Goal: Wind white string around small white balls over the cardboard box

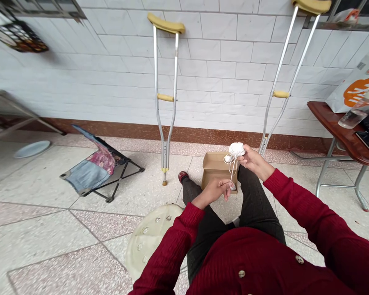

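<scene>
My right hand (252,159) grips a bundle of white yarn (236,150), its fingers closed on the bundle's right side. A small white ball (228,159) hangs at the bundle's left. From there white strands run down to my left hand (218,189), whose thumb and forefinger pinch them. Below and behind the hands an open cardboard box (215,160) lies on the floor between my legs. Something whitish shows at the box's lower right corner, partly hidden by my left hand.
Two crutches (165,98) (281,94) lean on the tiled wall. A folding stool (95,170) stands left, near a round plate (32,149). A round pale stool (150,233) is beside my left leg. A brown table (332,123) at right holds a bag (356,84) and a clear bottle (353,118).
</scene>
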Demonstrator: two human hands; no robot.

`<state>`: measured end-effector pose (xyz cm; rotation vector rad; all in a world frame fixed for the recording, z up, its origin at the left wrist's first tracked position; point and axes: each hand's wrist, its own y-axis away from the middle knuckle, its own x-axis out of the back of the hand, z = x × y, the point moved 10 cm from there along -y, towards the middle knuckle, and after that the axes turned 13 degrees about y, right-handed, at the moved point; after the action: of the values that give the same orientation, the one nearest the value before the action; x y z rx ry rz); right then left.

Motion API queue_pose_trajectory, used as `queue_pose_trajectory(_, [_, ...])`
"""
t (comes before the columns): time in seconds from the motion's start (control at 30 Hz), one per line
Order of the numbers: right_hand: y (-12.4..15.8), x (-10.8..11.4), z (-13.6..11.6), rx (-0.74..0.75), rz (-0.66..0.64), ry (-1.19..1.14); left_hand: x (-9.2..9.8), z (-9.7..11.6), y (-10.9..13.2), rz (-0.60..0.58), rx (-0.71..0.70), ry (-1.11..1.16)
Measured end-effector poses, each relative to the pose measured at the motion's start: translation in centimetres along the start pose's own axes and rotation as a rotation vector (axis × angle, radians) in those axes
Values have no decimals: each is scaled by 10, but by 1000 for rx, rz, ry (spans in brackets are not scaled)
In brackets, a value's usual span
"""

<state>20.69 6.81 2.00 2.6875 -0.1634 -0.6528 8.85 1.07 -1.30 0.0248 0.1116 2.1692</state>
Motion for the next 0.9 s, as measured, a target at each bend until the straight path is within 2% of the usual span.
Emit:
queue_pose_trajectory(0.07, [11, -10, 3, -63, -86, 9, 9, -8, -2, 33, 5, -79])
queue_pose_trajectory(0.13, [28, -23, 21, -148, -218, 121, 30, -8, -6, 117, 8, -202])
queue_pose_trajectory(0.2, [45, -29, 50, -217, -319, 292, 50, 5, -13, 184, -24, -381])
queue_pose_trajectory(0.27, [52, -21, 77, -231, -338, 462, 58, 25, -20, 192, -78, -603])
queue_pose_trajectory(0.33, [46, -2, 89, -180, -256, 615, 57, 45, -29, 181, -112, -817])
queue_pose_trajectory(0.43, [18, 30, 71, -11, 9, 822, 49, 65, -40, 206, -102, -1001])
queue_pose_trajectory(0.5, [0, 43, 45, 103, 194, 796, 43, 68, -45, 204, -60, -942])
queue_pose_trajectory(0.57, [-12, 46, 20, 193, 311, 581, 36, 60, -46, 151, -5, -727])
queue_pose_trajectory(0.6, [-16, 43, 9, 225, 324, 441, 32, 54, -45, 117, 16, -591])
queue_pose_trajectory(0.67, [-20, 29, -8, 243, 254, 190, 27, 44, -38, 63, 25, -343])
queue_pose_trajectory(0.73, [-15, 7, -22, 208, 101, 41, 29, 37, -29, 63, -7, -204])
queue_pose_trajectory(0.83, [9, -22, -31, 136, -135, 26, 42, 31, -18, 115, -52, -207])
queue_pose_trajectory(0.9, [29, -34, -16, 32, -269, 132, 55, 34, -16, 172, -82, -307])
